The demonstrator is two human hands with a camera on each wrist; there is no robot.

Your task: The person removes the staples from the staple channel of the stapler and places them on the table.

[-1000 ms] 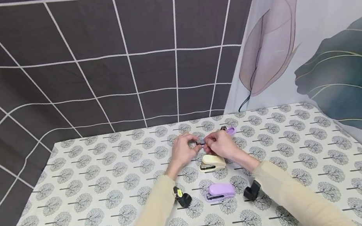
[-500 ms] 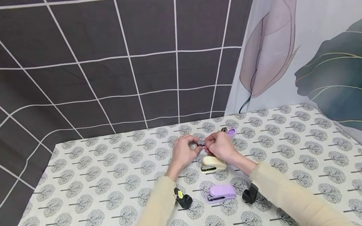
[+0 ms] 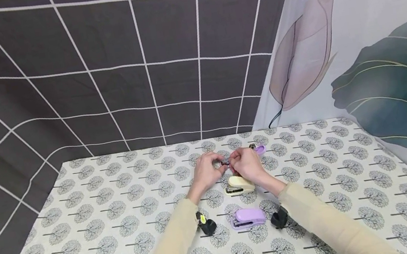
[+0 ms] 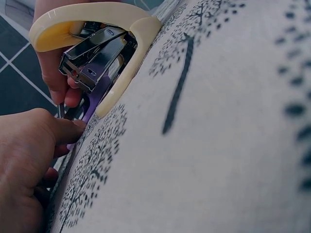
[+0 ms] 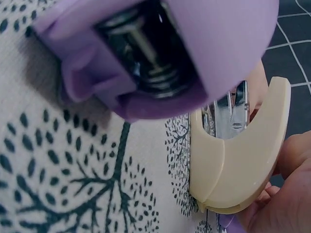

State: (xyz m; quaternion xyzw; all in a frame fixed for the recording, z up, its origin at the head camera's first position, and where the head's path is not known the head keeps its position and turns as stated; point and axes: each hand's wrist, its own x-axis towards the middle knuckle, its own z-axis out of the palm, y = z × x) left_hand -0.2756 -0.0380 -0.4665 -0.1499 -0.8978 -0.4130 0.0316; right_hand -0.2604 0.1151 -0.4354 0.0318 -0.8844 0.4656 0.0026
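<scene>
My left hand (image 3: 204, 170) pinches the front end of an opened purple stapler (image 3: 260, 149) lying on the table, its lid swung back behind my right hand. Opposite it, my right hand (image 3: 248, 165) holds fingertips together on a small grey metal strip (image 4: 60, 110) over the stapler's dark metal channel; the fingers hide most of it. A cream stapler (image 3: 239, 184) stands just in front of both hands and covers part of the work in both wrist views. Nearer the person sits a second purple stapler (image 3: 249, 217), closed, between the forearms.
A white tablecloth (image 3: 128, 210) with grey tree prints covers the table. Dark gridded cloth (image 3: 109, 88) hangs behind it, and a leaf-patterned curtain (image 3: 373, 87) hangs at the right. Black wrist cameras (image 3: 208, 226) sit on both wrists, close to the closed purple stapler.
My right hand has edged slightly left toward the left hand, and less of the grey strip shows between them. The left hand and both standing staplers have stayed in place.
</scene>
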